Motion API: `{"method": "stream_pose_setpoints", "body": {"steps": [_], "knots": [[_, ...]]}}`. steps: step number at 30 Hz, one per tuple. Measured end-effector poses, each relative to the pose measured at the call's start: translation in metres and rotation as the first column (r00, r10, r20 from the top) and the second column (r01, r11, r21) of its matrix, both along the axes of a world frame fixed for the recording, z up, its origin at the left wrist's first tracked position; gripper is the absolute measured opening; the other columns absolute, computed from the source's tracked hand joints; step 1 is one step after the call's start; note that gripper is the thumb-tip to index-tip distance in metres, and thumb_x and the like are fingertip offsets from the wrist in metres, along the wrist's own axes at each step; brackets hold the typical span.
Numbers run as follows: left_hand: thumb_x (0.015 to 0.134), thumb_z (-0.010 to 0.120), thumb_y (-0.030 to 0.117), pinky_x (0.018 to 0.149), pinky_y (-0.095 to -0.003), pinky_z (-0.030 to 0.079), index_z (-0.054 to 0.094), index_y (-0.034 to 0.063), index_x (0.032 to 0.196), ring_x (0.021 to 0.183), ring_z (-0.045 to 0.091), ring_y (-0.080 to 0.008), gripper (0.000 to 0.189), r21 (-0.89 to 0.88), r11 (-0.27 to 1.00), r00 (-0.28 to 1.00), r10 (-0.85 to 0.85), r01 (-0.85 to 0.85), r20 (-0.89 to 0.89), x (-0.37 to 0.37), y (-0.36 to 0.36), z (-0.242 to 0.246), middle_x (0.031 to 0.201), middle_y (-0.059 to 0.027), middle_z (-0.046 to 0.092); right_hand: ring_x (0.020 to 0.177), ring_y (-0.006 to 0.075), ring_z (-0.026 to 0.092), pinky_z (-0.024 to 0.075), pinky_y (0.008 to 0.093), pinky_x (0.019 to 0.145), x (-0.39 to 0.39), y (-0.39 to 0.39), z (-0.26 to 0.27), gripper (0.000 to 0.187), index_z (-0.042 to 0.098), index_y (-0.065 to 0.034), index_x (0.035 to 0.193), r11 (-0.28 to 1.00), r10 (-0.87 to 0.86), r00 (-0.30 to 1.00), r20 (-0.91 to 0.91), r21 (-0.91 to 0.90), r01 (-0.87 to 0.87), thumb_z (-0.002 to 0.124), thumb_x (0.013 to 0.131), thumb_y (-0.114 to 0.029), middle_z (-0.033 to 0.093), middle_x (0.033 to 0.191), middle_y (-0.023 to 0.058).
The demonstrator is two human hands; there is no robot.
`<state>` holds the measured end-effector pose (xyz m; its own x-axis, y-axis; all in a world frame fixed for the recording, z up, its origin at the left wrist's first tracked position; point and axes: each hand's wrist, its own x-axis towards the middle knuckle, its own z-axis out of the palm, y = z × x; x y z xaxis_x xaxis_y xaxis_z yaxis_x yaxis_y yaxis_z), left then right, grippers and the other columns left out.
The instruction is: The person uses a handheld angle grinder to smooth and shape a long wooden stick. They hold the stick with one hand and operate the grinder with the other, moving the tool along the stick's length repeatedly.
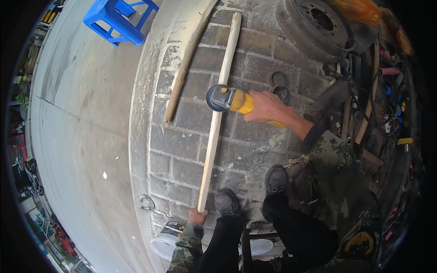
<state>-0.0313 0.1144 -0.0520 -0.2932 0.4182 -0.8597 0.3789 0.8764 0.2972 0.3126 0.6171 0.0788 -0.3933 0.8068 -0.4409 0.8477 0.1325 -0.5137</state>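
A long pale wooden pole [214,136] with trimmed faces runs lengthwise before me over the brick paving. Its near end is gripped by my left hand [198,215], low in the view beside my shoe. My right hand [264,106] is wrapped around the body of a yellow angle grinder [241,101]. The grinder's dark round disc [212,99] lies over the pole's middle and hides a short stretch of it; whether the disc touches the wood I cannot tell. To the left rests a second, browner wooden pole [184,68].
A blue plastic stool [117,20] stands at upper left on the concrete. At upper right lies a rusty wheel rim [321,25], with two metal rings [280,89] nearer. Tools and scrap wood [367,112] crowd the right side. A white bucket [164,246] sits by my left forearm.
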Motion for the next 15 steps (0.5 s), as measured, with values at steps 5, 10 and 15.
{"method": "stream_pose_setpoints", "body": {"steps": [5, 10, 15], "knots": [[0.084, 0.085, 0.035, 0.065, -0.0408, 0.056, 0.077, -0.0050, 0.092, 0.064, 0.069, -0.0190, 0.041, -0.068, 0.995, 0.996, 0.073, -0.069, 0.060, -0.004, -0.005, -0.005, 0.070, -0.0110, 0.071, 0.100, 0.0435, 0.077, 0.0604, 0.0512, 0.088, 0.013, 0.001, -0.008, 0.067, 0.071, 0.0018, 0.117, 0.998, 0.068, 0.996, 0.051, -0.012, -0.068, 0.084, 0.069, -0.042, 0.078, 0.106, 0.0246], [0.088, 0.084, 0.028, 0.051, -0.0367, 0.047, 0.072, 0.0007, 0.089, 0.052, 0.059, -0.0151, 0.030, 0.038, 0.997, 0.995, 0.067, -0.070, 0.078, -0.003, -0.006, -0.004, 0.063, -0.0053, 0.063, 0.100, 0.0389, 0.078, 0.0610, 0.0467, 0.089, 0.022, 0.089, -0.010, 0.073, 0.072, 0.0008, 0.125, 0.966, -0.253, 0.967, 0.013, -0.059, 0.254, 0.085, 0.068, -0.044, 0.078, 0.110, 0.0244], [0.087, 0.084, 0.029, 0.053, -0.0375, 0.049, 0.073, 0.0002, 0.092, 0.055, 0.062, -0.0163, 0.031, 0.070, 0.998, 0.999, 0.000, -0.002, 0.038, -0.005, 0.000, 0.000, 0.064, -0.0066, 0.064, 0.102, 0.0398, 0.077, 0.0610, 0.0466, 0.089, 0.015, 0.069, -0.004, 0.073, 0.072, 0.0018, 0.123, 0.981, -0.168, 0.981, 0.096, -0.086, 0.176, 0.085, 0.067, -0.042, 0.078, 0.112, 0.0251]]}}
